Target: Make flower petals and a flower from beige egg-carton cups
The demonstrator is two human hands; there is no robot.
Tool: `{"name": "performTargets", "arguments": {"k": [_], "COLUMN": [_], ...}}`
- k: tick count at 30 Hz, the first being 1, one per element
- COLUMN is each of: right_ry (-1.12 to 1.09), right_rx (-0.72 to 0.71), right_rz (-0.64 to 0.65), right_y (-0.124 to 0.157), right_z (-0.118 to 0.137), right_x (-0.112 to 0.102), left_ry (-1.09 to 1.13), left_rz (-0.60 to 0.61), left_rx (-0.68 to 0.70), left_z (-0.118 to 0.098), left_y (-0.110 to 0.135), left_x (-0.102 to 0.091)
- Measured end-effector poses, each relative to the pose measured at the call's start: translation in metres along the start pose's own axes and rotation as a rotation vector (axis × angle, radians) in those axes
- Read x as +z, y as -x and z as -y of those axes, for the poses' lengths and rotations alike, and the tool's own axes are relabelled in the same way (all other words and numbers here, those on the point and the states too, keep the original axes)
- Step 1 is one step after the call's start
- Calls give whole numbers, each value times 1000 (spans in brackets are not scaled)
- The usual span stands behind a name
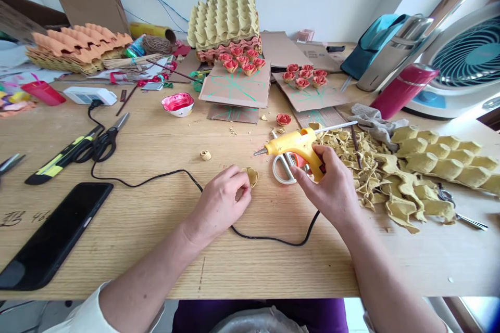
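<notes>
My right hand is wrapped round the handle of a yellow hot glue gun, its nozzle aimed left and a glue stick poking out behind. Between the fingertips of my left hand is a small cup-shaped piece of yellow egg carton, partly hidden by the fingers. The nozzle is above and to the right of that piece, apart from it. A small rolled carton bud lies on the table to the left. Beneath the glue gun are white-handled scissors.
The glue gun's black cord runs across the table to a power strip. Carton scraps and a cut egg tray are at right. Red paper flowers sit on cardboard behind. Black scissors and a phone are at left.
</notes>
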State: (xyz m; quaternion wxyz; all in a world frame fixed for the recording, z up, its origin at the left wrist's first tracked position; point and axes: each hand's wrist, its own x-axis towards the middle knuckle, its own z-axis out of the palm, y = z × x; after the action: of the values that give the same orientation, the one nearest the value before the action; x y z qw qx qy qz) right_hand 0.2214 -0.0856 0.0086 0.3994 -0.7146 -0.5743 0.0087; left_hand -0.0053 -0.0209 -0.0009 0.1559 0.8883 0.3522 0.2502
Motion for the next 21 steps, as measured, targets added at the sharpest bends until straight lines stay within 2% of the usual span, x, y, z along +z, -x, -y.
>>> {"name": "performTargets", "arguments": {"k": [7,13,21], "right_ry": [-4,-16,-10], "right_rx": [-3,-49,-39], "right_rz": [1,-5,-5], "right_y": [0,1,1], "right_z": [0,-1,-3], "right_x": [1,4,5], "left_ry": [168,197,415], "left_rz": [-73,-136,-231], "left_rx": [-136,-177,-392], "left_z": [2,1,11], "left_y": [-3,-6,-10], "left_x": [4,4,-11]}}
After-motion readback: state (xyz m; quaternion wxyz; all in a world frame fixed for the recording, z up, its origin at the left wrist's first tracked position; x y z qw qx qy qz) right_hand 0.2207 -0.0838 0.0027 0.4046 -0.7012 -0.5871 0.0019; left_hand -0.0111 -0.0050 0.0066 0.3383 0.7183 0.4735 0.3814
